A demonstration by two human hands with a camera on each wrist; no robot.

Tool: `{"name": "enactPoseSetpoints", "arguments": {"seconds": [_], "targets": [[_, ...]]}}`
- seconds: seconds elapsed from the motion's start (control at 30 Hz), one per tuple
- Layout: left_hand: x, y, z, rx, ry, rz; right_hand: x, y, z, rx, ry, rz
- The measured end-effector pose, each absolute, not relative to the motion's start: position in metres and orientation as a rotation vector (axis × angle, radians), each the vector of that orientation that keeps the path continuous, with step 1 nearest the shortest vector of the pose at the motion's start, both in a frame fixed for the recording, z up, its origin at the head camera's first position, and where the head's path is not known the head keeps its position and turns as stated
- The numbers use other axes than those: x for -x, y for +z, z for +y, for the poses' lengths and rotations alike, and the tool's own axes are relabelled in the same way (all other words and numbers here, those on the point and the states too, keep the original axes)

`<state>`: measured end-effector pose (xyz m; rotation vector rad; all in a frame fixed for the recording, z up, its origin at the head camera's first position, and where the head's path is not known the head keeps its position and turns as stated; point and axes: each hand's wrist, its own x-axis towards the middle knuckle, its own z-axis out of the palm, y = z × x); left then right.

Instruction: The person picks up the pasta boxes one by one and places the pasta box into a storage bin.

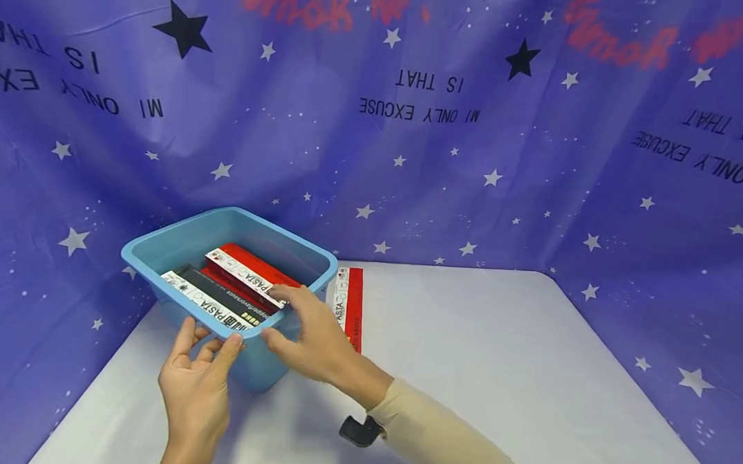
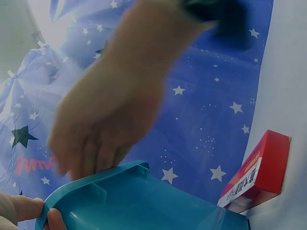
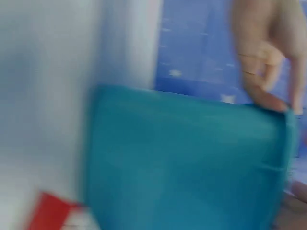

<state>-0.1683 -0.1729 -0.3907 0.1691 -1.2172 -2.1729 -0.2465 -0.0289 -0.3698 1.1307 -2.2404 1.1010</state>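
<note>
A blue plastic bin [image 1: 232, 215] stands on the white table and holds several pasta boxes. At its near corner my left hand [image 1: 198, 383] pinches the rim between thumb and fingers. My right hand [image 1: 317, 337] reaches over the right part of the rim, fingers and thumb spread apart, fingertips right at the end of a red and white pasta box [image 1: 245, 271] inside. Below that lie a black box [image 1: 219, 291] and a white-sided pasta box [image 1: 197, 300]. Blur softens the right hand in the left wrist view.
Just right of the bin, another red and white pasta box [image 1: 354, 304] is on the table [image 1: 465, 374], partly hidden by the bin and right hand. A purple curtain [image 1: 374, 177] with stars surrounds the table at the back and sides. A black band [image 1: 361, 431] shows at the right wrist.
</note>
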Motion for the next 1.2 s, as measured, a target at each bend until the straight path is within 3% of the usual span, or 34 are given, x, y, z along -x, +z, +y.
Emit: {"name": "enactPoseSetpoints", "arguments": {"seconds": [0.17, 0.43, 0.9, 1.2], "targets": [[0.172, -0.390, -0.169, -0.175, -2.154, -1.244, 0.253, -0.420, 0.005, -0.884, 1.056, -2.087], [0.167, -0.398, -0.170, -0.206, -2.157, -1.200, 0.275, -0.467, 0.028, -0.447, 0.387, -2.824], [0.173, -0.395, -0.169, -0.175, -2.160, -1.188, 0.263, -0.436, 0.097, -0.273, 0.194, -3.100], [0.174, -0.392, -0.173, -0.178, -2.160, -1.233, 0.252, -0.432, 0.171, -0.324, 0.632, -3.036]]}}
